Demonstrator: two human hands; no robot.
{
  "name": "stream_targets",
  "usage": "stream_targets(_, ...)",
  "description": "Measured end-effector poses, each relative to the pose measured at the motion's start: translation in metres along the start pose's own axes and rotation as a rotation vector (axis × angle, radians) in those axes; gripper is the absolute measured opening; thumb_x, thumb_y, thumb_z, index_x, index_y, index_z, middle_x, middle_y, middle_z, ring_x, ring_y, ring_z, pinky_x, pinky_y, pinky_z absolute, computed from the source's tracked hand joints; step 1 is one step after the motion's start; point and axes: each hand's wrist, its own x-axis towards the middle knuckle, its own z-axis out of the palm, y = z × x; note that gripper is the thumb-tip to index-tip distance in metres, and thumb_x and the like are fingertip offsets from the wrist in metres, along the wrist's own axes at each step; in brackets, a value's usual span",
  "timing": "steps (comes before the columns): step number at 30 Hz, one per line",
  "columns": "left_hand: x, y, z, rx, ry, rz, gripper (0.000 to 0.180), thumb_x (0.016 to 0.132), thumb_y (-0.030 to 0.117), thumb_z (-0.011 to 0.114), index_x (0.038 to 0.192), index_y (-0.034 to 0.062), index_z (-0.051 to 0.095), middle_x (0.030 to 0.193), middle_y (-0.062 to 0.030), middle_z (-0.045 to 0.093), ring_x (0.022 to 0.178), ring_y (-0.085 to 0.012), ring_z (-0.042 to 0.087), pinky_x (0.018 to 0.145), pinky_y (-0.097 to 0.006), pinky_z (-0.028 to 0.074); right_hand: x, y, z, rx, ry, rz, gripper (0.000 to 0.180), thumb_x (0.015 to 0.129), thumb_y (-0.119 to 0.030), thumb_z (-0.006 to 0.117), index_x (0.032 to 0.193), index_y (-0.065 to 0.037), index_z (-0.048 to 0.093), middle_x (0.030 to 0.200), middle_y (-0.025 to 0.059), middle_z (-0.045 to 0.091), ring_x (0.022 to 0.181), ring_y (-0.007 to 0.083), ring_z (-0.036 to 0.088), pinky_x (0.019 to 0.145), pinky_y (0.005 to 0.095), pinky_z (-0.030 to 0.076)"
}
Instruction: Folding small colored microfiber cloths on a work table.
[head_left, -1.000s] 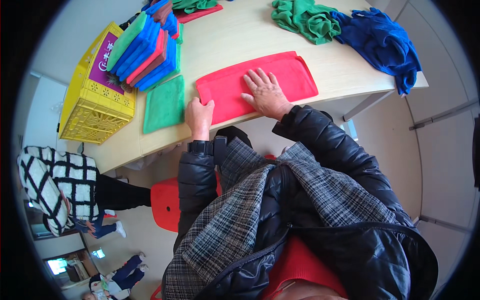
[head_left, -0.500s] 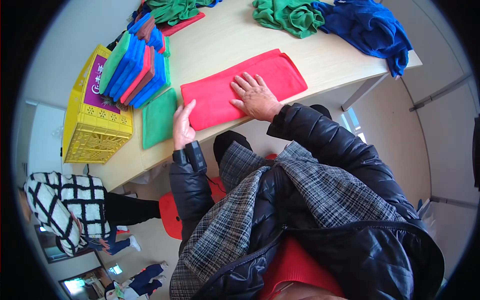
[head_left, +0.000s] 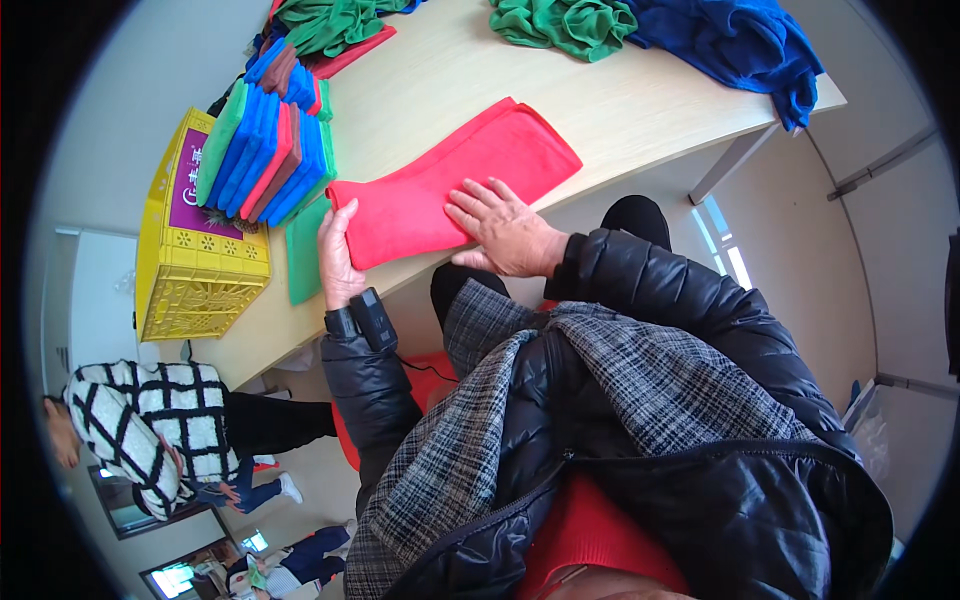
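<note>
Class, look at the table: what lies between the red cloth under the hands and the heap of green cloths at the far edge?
In the head view, only bare wooden table separates the red cloth from the heap of green cloths.

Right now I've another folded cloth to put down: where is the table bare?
Bare wood lies between the red cloth and the green heap and blue heap. The left end is crowded: folded stack, green cloth, yellow crate.
</note>
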Motion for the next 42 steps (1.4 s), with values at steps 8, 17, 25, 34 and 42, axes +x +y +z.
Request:
stream_targets(8,0.036,-0.004,0.119,0.337,-0.174,0.047,0.013,0.09,0.012,0.066,0.1,0.0039,0.064,0.087,-0.0029,0.066,0.074,-0.0115,0.064,0.066,-0.028,0.051,-0.036,-0.011,-0.006,-0.07,-0.019,0.062,0.074,0.094,-0.051,0.055,0.144,0.003,0.044,0.154,0.0185,0.038,0.147,0.035,0.027,0.12,0.052,0.02)
stream_targets(17,0.105,-0.094,0.194,0.989,-0.288,0.012,0.018,0.083,0.017,0.069,0.085,-0.0008,0.065,0.074,-0.0056,0.066,0.063,-0.0165,0.064,0.058,-0.032,0.051,-0.05,-0.006,-0.007,0.075,0.149,0.13,0.063,0.089,-0.043,0.063,0.133,0.0,0.053,0.139,0.0171,0.049,0.136,0.0339,0.039,0.121,0.0509,0.021)
stream_targets(25,0.076,-0.083,0.212,0.799,-0.284,-0.172,0.05,0.097,0.046,0.059,0.096,-0.004,0.058,0.078,-0.0111,0.064,0.057,-0.0196,0.067,0.052,-0.027,0.055,-0.058,0.001,-0.004,0.124,0.135,0.172,0.063,0.086,-0.038,0.066,0.134,0.0,0.051,0.134,0.0163,0.052,0.134,0.0334,0.042,0.12,0.0497,0.023)
stream_targets(34,0.022,-0.101,0.115,1.35,-0.28,0.761,0.03,0.096,0.024,0.062,0.117,0.0011,0.061,0.128,-0.0214,0.059,0.12,-0.0364,0.056,0.101,-0.045,0.045,-0.056,0.001,-0.011,0.072,0.133,0.137,0.059,0.078,-0.031,0.072,0.127,-0.001,0.054,0.131,0.0151,0.054,0.131,0.0333,0.044,0.119,0.0488,0.026)
stream_targets(42,0.026,-0.116,0.097,1.541,-0.38,0.714,0.061,0.099,0.04,0.054,0.147,0.0046,0.042,0.155,-0.0199,0.035,0.145,-0.039,0.029,0.12,-0.051,0.02,-0.061,0.001,-0.031,-0.035,0.143,-0.009,0.049,0.079,-0.028,0.072,0.12,-0.004,0.06,0.122,0.0136,0.06,0.124,0.0309,0.051,0.112,0.0466,0.036)
